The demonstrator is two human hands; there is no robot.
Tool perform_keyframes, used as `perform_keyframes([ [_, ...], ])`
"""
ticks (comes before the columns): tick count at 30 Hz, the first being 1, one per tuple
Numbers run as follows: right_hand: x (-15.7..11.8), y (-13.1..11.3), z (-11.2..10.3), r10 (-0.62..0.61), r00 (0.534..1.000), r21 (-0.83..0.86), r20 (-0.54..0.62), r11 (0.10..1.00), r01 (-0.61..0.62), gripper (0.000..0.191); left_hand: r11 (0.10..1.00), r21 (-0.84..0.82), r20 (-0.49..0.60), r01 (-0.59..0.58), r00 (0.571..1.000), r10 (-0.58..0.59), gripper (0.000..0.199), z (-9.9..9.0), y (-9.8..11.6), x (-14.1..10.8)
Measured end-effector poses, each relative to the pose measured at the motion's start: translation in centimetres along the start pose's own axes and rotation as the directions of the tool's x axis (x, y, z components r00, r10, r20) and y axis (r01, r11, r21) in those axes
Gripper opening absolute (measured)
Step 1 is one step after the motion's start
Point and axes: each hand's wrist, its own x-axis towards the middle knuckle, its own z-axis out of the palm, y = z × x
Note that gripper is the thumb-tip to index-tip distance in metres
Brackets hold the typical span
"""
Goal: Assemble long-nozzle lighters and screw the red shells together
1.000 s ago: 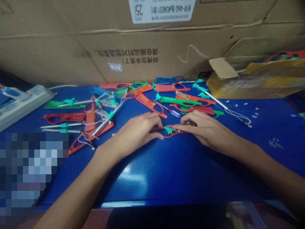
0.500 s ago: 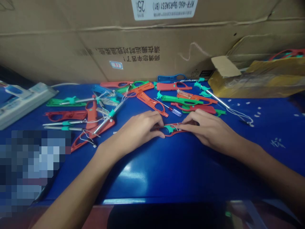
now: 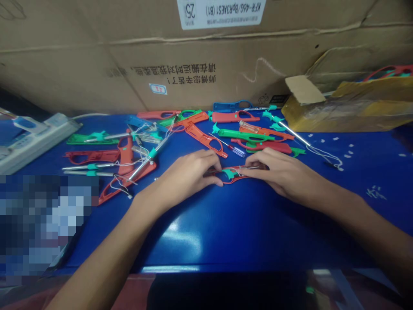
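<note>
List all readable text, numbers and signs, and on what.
"KFR-46G/BpR3AES1 (B1)": label, upside down, on the cardboard box.
"25": same label; digit order uncertain.
"师傅您辛苦了!": box, upside down.
"请在搬运时对我温柔些,": likewise.
"33", apparently: small sticker, box.
Too blurred: fine print, box symbols, white table marks.
</note>
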Motion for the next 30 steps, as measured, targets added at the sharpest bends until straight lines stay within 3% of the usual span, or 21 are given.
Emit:
perform_keyframes([
  [3,-0.3,0.4,-0.1,0.012,1.0,0.082,0.022,0.997,-0.013,0.047,1.0,-0.005,0.011,0.018,1.0,-0.018,0.022,-0.1,0.3,0.0],
  [7,-0.1,0.1,-0.4,0.087,0.996,0.169,-0.008,0.982,-0.085,0.034,0.999,-0.001,0.015,0.034,0.999,-0.034,0.019,-0.2,0.6,0.1],
  [23,0.2,-0.3,0.9,-0.06,0.998,-0.069,0.016,0.996,0.061,0.027,1.0,-0.025,0.016,0.013,1.0,-0.013,0.024,0.1,0.3,0.1],
  [30,0.3,-0.1,0.1,0.002,1.0,0.096,-0.006,0.995,-0.001,0.031,1.0,-0.018,0.018,0.006,1.0,-0.006,0.021,0.0,0.5,0.1],
])
